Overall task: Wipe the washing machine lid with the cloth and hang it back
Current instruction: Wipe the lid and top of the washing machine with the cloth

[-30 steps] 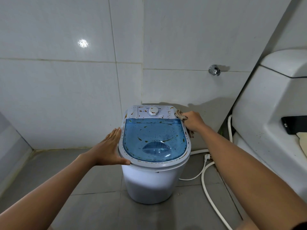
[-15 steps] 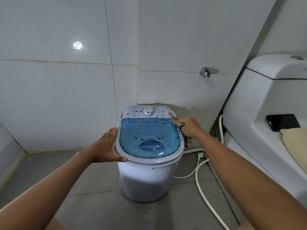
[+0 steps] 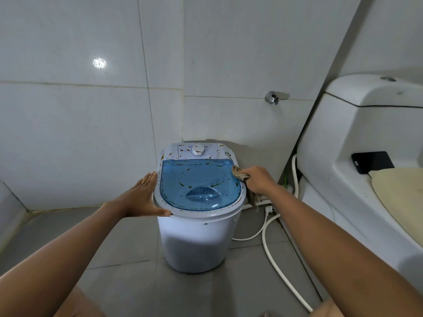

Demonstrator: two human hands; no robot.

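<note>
The right hand (image 3: 257, 179) has its fingers closed on the cloth (image 3: 239, 173), at the lid's (image 3: 199, 186) right edge. The left hand (image 3: 143, 197) lies flat, fingers together, against the lid's left edge.

Both forearms were bare from the frame edge to the wrist; no sleeves, watch, bands or rings were visible on either. Left hand (image 3: 139, 197), left of the washing machine (image 3: 196, 243), showed bare fingers and thumb, nails short (detail limited by blur). Right hand (image 3: 257, 180), at the machine's right side, was likewise bare. Bare knees showed at the bottom edge, nearer than the machine.
</note>
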